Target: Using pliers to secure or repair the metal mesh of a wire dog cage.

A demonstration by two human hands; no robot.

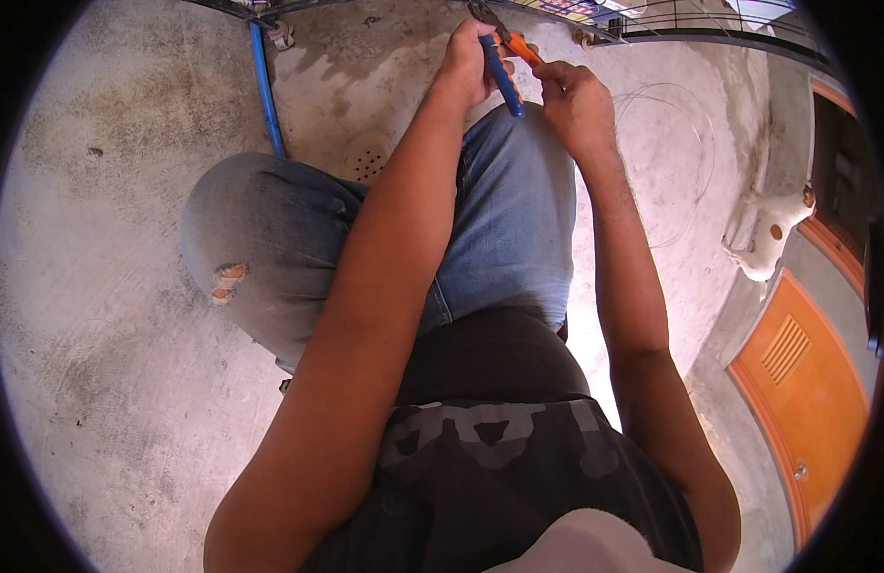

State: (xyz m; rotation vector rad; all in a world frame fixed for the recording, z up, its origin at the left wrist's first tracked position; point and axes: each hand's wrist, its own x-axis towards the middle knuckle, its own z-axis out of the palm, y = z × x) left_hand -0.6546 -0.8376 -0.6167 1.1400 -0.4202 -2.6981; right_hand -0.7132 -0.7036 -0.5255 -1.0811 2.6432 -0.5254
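Far out in front of me, a pair of pliers (504, 74) with blue and orange handles sits between my hands, its dark metal jaws pointing away. My left hand (468, 65) is closed round the pliers near the jaws, with fingertips showing beyond the handles. My right hand (580, 107) has its fingers pinched at the end of the orange handle. Whatever the jaws may be gripping is too small to make out. Both forearms reach out over my jeans (514, 205), and the blue handle's end is just above one knee.
Thin loops of wire (705, 158) lie on the concrete floor to the right. A black wire rack (690, 36) on casters runs along the far edge. At left of it a blue pipe (266, 91) slants down. A white dog with brown patches (768, 229) and an orange door (807, 382) are at right.
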